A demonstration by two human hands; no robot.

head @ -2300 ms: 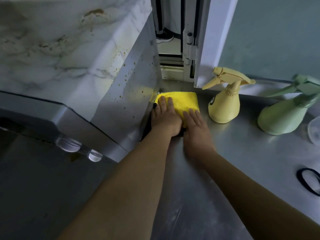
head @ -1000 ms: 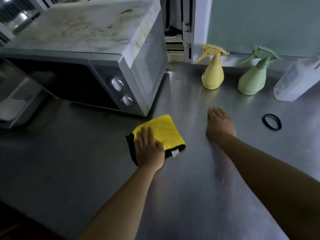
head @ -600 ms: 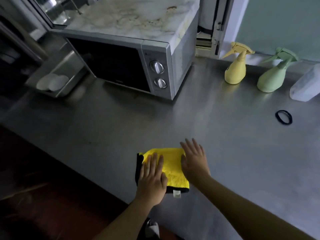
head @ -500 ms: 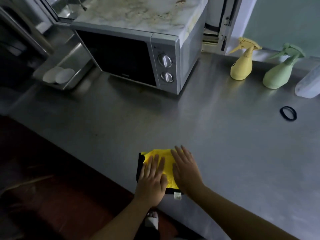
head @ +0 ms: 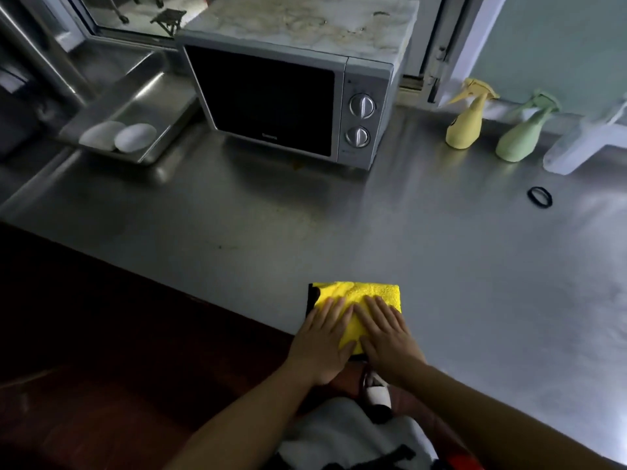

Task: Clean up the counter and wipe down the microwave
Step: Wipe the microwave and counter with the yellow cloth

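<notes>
While both of your hands lie flat on the folded yellow cloth (head: 359, 295), neither one grasps it: your left hand (head: 320, 344) covers the cloth's left part with fingers straight and close together, and your right hand (head: 386, 337) covers the right part in the same way, palm down. Your two hands sit side by side, nearly touching at the index fingers. The cloth has a black underside showing along its left border, and it rests on the steel counter (head: 441, 266) right at the near edge, its closest end hidden under your palms.

At the far edge of the counter stands the microwave (head: 288, 96), its dark door shut, two round knobs (head: 362, 105) stacked on the panel at its right side, and a stained, marbled top. A small yellowish mark lies on the counter just under the microwave's front. To its left, toward the far left corner, a shallow metal tray (head: 159, 106) holds two pale round pieces (head: 117, 137) that touch each other.

Along the far edge to the right of the microwave, a yellow spray bottle (head: 466, 125) stands upright, a green spray bottle (head: 522, 137) just beside it, and a translucent bottle (head: 583, 147), blurred, at the far right corner. A black hair tie (head: 539, 197) lies flat in front of those bottles, well apart from your hands.
</notes>
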